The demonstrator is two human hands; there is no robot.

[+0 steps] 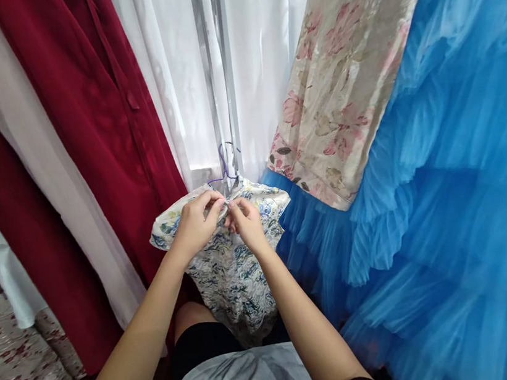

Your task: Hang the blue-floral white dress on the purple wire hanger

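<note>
A white dress with a blue and yellow floral pattern (pixel 239 273) hangs on a purple hanger (pixel 224 168) in front of me. My left hand (pixel 199 219) pinches the dress near the middle of its neckline. Right beside it, my right hand (pixel 245 219) is closed on the same spot, fingertips almost touching those of the left. The small piece of fabric or fastening between the fingertips is too small to make out. Below the hands, the dress falls down toward my knees.
Dark red cloth (pixel 84 112) and a pale pink length (pixel 52 148) hang at the left. Behind the hanger are white curtains (pixel 255 59). On the right hang a beige garment with pink flowers (pixel 336 104) and a layered blue tulle skirt (pixel 467 218).
</note>
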